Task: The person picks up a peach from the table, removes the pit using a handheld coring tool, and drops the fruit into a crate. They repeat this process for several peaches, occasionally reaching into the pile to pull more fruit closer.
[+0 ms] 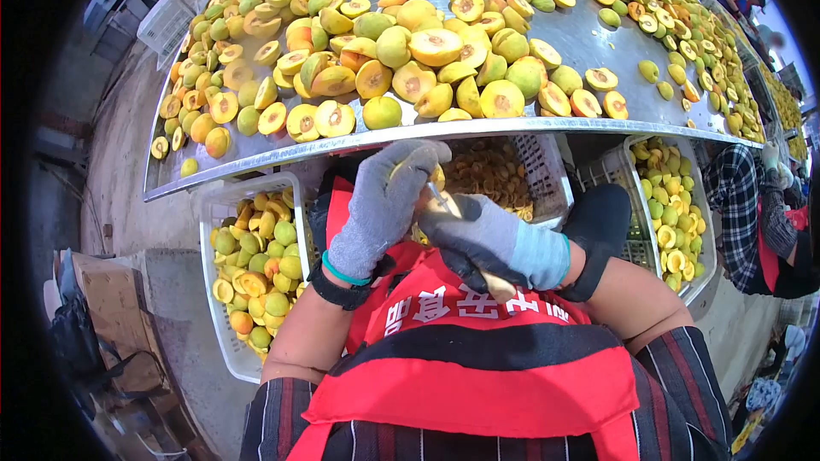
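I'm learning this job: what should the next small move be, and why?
Probably work the tool gently at the fruit, since the left hand holds the fruit and the right hand grips the tool, its metal end close against it.

Surface (622, 49): bare stretch, right of centre, passable. Fruit heap (437, 47): centre, obstructing. Front rim (461, 128): between heap and left hand (383, 196).

White crate (166, 27) noted beyond the metal worktop's (628, 51) left edge; brown cardboard box (111, 303) — out past the near left corner; person in checked sleeve (736, 218) — by the near right corner.
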A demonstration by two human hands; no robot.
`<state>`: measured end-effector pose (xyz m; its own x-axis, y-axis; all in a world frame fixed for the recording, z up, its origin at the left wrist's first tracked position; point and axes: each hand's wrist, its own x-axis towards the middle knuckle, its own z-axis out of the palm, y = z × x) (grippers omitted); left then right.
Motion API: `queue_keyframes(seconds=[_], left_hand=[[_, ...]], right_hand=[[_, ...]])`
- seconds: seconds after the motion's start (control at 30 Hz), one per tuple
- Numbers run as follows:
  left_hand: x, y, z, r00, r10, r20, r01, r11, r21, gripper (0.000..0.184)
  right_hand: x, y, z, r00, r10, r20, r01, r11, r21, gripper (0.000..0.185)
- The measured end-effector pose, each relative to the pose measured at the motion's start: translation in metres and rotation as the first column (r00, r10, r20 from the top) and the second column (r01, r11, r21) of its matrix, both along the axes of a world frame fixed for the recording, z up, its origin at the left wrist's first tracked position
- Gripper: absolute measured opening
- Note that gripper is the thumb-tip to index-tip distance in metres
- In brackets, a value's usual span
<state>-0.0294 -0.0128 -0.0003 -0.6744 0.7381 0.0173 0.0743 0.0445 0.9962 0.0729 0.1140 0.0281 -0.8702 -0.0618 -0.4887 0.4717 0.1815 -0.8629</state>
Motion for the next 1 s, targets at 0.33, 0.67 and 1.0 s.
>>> queue_keyframes(seconds=[0.33,0.67,1.0], left_hand=[[0.007,0.013,-0.009,0.995,0.083,-0.05,-0.084,0.996,-0.017,0.034],[0.013,0.016,-0.013,0.959,0.13,-0.251,-0.142,0.99,-0.028,0.024],[0.01,0.017,-0.019,0.978,0.04,-0.206,-0.074,0.984,-0.162,0.014]], right_hand=[[0.0,0.004,-0.037,0.743,0.408,-0.531,0.058,0.75,0.659,0.016],[0.008,0.003,-0.035,0.927,0.059,-0.371,-0.009,0.991,0.136,0.019],[0.006,0.003,-0.021,0.997,-0.066,0.047,0.071,0.992,-0.106,0.022]])
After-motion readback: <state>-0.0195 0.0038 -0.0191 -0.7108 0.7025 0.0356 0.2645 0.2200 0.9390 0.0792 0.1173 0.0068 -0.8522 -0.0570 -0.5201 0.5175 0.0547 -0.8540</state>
